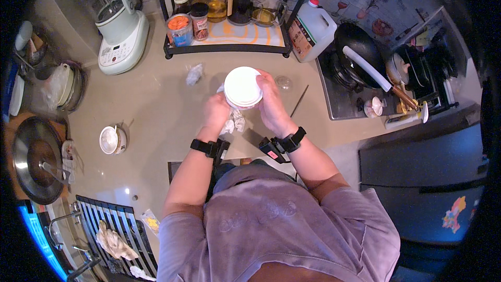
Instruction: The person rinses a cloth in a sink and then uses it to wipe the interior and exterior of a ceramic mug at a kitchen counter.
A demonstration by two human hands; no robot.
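A round container with a white lid [243, 86] is held between my two hands above the countertop. My right hand [272, 105] grips its right side, with the thumb by the lid's edge. On its left side my left hand [216, 111] is closed around it; those fingers are mostly hidden. A crumpled white cloth [235, 122] shows below the container, and whether my left hand also holds it is unclear. To the right lie a small clear round object [283, 82] and a thin dark stick [300, 101]. Crumpled clear plastic [194, 74] rests beyond my left hand.
A black rack [227, 48] with jars and oil jugs stands at the back, between a blender [121, 43] and a large plastic jug [313, 29]. At right, a wok [358, 53] sits on the stove [340, 105]. A small ceramic pot [113, 140] stands left.
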